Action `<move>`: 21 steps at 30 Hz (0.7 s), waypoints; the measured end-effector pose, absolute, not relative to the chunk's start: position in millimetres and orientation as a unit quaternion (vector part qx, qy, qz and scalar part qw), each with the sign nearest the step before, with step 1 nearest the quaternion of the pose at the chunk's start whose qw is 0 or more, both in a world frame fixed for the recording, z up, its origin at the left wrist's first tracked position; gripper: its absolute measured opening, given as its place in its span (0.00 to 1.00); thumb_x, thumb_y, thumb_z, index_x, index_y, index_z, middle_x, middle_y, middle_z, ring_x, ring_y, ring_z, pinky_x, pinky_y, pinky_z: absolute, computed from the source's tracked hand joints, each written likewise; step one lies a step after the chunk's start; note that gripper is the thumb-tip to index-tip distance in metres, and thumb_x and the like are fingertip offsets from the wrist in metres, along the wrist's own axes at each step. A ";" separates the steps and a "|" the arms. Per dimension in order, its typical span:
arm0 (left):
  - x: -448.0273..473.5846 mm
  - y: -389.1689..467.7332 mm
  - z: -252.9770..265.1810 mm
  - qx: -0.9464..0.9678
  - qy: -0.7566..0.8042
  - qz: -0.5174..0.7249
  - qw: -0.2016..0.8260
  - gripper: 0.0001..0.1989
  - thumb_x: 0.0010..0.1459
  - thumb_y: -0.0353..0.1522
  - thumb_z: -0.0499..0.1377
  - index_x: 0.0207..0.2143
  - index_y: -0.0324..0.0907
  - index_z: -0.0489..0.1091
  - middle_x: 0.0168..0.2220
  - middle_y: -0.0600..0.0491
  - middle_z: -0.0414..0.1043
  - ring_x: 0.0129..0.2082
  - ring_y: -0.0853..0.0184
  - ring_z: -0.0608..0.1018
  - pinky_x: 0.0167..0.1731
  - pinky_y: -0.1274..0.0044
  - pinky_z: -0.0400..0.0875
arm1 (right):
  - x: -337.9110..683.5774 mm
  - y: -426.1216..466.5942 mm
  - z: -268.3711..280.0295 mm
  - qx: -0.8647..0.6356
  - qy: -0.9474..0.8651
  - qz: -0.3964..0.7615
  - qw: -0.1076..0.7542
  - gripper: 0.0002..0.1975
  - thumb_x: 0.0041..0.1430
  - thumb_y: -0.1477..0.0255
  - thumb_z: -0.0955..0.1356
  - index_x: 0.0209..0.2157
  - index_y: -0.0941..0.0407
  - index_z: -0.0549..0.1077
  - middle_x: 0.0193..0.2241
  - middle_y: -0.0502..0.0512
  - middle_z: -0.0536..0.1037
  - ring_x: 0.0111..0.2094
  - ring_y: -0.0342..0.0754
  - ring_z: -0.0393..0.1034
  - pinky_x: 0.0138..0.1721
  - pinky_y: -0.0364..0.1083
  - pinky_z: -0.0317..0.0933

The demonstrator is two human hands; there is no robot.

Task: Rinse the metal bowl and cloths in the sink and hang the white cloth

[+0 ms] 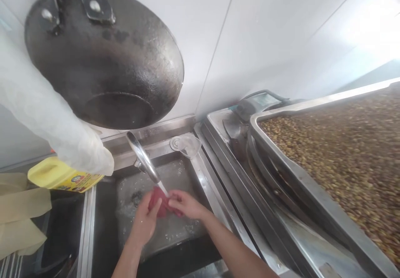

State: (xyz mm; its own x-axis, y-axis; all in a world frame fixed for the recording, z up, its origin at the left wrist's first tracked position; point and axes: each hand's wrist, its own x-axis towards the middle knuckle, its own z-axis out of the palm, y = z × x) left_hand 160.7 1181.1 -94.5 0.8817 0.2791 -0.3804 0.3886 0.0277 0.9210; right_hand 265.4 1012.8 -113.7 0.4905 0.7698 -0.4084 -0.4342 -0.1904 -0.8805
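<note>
Both my hands hold a small red cloth (160, 205) under the running faucet (143, 157). My left hand (146, 219) grips the cloth's left side, with the thumb across its front. Pinched on its right edge are the fingers of my right hand (186, 204). Water from the spout falls onto the cloth between the hands. Below them lies the metal sink (108, 228), in which a broad grey tray-like shape (168, 238) sits wet with water. The cloth is bunched, so its full shape is hidden.
A large dark wok (106, 57) hangs on the wall above the sink. At the left are a yellow jug (51, 172) and a white wrapped roll (62, 115). A clear strainer-like piece (189, 145) rests on the sink's back corner. Rightward stands a metal tray (300, 178) of brown grains (337, 157).
</note>
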 end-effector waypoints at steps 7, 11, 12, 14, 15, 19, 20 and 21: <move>183.5 1172.8 -93.8 0.704 0.265 -0.049 0.657 0.25 0.60 0.50 0.64 0.49 0.40 0.77 0.40 0.49 0.81 0.39 0.61 0.80 0.40 0.72 0.76 | 265.9 1009.4 -112.3 -0.599 -0.066 0.444 0.663 0.25 0.56 0.47 0.73 0.36 0.57 0.74 0.22 0.46 0.72 0.22 0.41 0.65 0.26 0.43 0.62; 182.9 1164.4 -89.2 0.633 0.265 -0.053 0.726 0.36 0.59 0.48 0.66 0.66 0.47 0.64 0.51 0.47 0.80 0.43 0.61 0.82 0.39 0.72 0.78 | 270.1 999.7 -117.6 -0.601 -0.117 0.438 0.658 0.24 0.58 0.49 0.73 0.34 0.58 0.76 0.25 0.49 0.74 0.26 0.44 0.69 0.30 0.45 0.65; 182.5 1163.1 -88.2 0.643 0.254 -0.063 0.720 0.37 0.58 0.47 0.67 0.66 0.48 0.63 0.52 0.47 0.80 0.43 0.61 0.83 0.40 0.72 0.78 | 271.2 998.5 -118.4 -0.603 -0.127 0.428 0.661 0.23 0.61 0.50 0.71 0.35 0.59 0.77 0.25 0.50 0.75 0.26 0.44 0.70 0.31 0.45 0.65; 183.0 1162.1 -86.1 0.686 0.242 -0.078 0.682 0.30 0.59 0.47 0.66 0.59 0.45 0.71 0.47 0.47 0.82 0.41 0.61 0.83 0.41 0.71 0.78 | 272.3 997.8 -119.3 -0.607 -0.131 0.414 0.665 0.23 0.65 0.51 0.68 0.37 0.59 0.78 0.24 0.50 0.75 0.26 0.44 0.69 0.32 0.46 0.64; 183.9 1162.4 -85.0 0.712 0.247 -0.073 0.654 0.24 0.60 0.48 0.65 0.52 0.43 0.75 0.42 0.47 0.83 0.38 0.61 0.82 0.39 0.72 0.77 | 271.9 998.1 -120.0 -0.609 -0.125 0.413 0.665 0.24 0.64 0.50 0.69 0.38 0.59 0.78 0.25 0.50 0.76 0.26 0.44 0.69 0.32 0.46 0.64; 186.6 1166.0 -81.4 0.749 0.299 -0.015 0.591 0.22 0.64 0.52 0.57 0.33 0.44 0.74 0.27 0.52 0.77 0.27 0.64 0.77 0.31 0.74 0.71 | 265.6 1004.2 -125.9 -0.593 -0.148 0.447 0.653 0.25 0.56 0.48 0.74 0.34 0.58 0.76 0.28 0.51 0.76 0.31 0.44 0.70 0.36 0.45 0.63; 186.5 1167.2 -80.7 0.747 0.301 -0.021 0.592 0.20 0.62 0.52 0.60 0.34 0.44 0.73 0.27 0.53 0.76 0.27 0.64 0.76 0.31 0.74 0.71 | 263.8 1006.6 -128.0 -0.584 -0.155 0.461 0.650 0.26 0.56 0.47 0.74 0.32 0.58 0.75 0.27 0.50 0.76 0.30 0.44 0.69 0.36 0.45 0.62; 186.2 1168.5 -80.1 0.746 0.295 -0.042 0.596 0.19 0.59 0.50 0.63 0.36 0.44 0.73 0.29 0.54 0.77 0.28 0.64 0.76 0.31 0.74 0.71 | 262.2 1009.0 -130.0 -0.580 -0.147 0.468 0.651 0.27 0.58 0.46 0.72 0.30 0.58 0.73 0.26 0.49 0.74 0.28 0.43 0.67 0.34 0.45 0.61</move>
State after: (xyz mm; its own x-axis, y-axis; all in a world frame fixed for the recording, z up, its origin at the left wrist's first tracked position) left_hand 186.2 1168.5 -80.1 0.8220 0.3906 -0.4145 0.4906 -0.1159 0.8636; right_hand 262.2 1009.0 -130.0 0.5198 0.7787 -0.3513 -0.4389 -0.1094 -0.8919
